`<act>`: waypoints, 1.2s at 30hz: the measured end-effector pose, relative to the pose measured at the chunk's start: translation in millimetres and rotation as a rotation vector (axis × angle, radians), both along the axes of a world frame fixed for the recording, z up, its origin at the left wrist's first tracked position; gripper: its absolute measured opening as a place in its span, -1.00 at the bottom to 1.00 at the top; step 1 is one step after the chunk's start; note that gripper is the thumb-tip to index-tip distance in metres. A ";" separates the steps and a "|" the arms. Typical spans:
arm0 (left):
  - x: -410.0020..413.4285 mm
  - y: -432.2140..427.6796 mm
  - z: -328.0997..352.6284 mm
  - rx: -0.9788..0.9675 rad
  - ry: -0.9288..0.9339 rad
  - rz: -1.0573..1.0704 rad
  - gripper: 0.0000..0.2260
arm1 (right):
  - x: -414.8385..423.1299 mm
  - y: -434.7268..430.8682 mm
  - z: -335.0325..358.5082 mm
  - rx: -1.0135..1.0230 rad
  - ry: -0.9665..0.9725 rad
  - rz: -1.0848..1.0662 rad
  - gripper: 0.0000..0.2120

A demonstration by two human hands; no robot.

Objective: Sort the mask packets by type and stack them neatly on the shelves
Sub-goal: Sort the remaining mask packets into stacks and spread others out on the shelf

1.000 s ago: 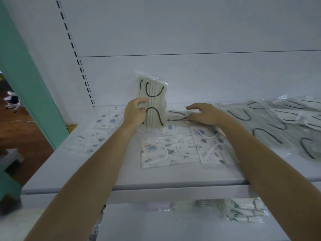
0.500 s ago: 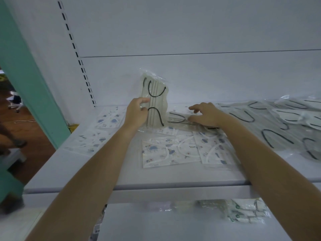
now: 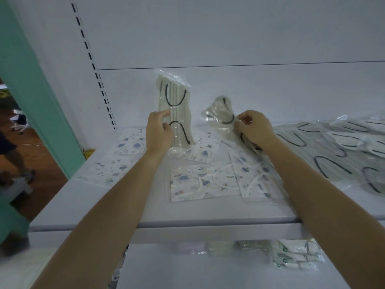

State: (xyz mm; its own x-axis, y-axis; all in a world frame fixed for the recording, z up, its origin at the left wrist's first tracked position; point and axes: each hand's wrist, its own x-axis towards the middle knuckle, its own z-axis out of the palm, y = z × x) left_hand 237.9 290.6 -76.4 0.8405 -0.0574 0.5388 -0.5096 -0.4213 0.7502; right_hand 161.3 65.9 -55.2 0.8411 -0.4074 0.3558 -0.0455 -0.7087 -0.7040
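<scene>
Head view, shelving unit, two bare hands at work.

1. Left hand (image 3: pixel 159 132): fingers and thumb curled round a clear mask packet with black ear loops (image 3: pixel 177 109), held upright above the far middle of the upper shelf (image 3: pixel 187 211), its lower edge just over the shelf.
2. Right hand (image 3: pixel 255 129): fingertips pinching a second black-loop packet (image 3: pixel 220 115), lifted off the shelf, crumpled and tilted to the left, just right of the first and apart from it.
3. Printed-pattern mask packets, lying flat: two partly overlapping in the near middle (image 3: pixel 200 182), one behind them under the upright packet (image 3: pixel 204 151), two more at the left end (image 3: pixel 108 170).
4. Loose pile of black-loop packets (image 3: pixel 333 151), overlapping, right part of the same shelf.
5. Lower shelf (image 3: pixel 187 268): a few further packets (image 3: pixel 298 255) at its far edge, blurred; type unclear.
6. Surroundings: white back panel (image 3: pixel 229 38) with slotted upright (image 3: pixel 93 65); teal post (image 3: pixel 35 90) at left; wooden floor (image 3: pixel 48 163) beyond it.
</scene>
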 end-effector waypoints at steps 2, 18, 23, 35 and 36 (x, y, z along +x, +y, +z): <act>-1.6 -0.2 2.6 -0.024 0.020 -0.052 -0.65 | -2.0 0.5 5.0 0.211 -0.144 -0.021 -0.91; -24.2 -27.1 7.6 -0.053 0.038 -0.417 -0.42 | -7.8 -0.1 23.7 0.057 0.056 -0.013 -0.76; -13.8 -20.3 9.9 -0.050 -0.026 -0.362 -0.47 | -42.5 -18.2 46.7 -0.383 0.679 0.084 -0.53; -11.9 -35.2 29.3 0.009 0.110 -0.229 -0.58 | -79.7 -17.7 9.9 -0.008 0.436 0.343 -0.72; -11.6 -37.3 28.8 0.019 0.135 -0.210 -0.57 | -75.6 -24.6 8.8 -0.111 0.448 0.284 -0.69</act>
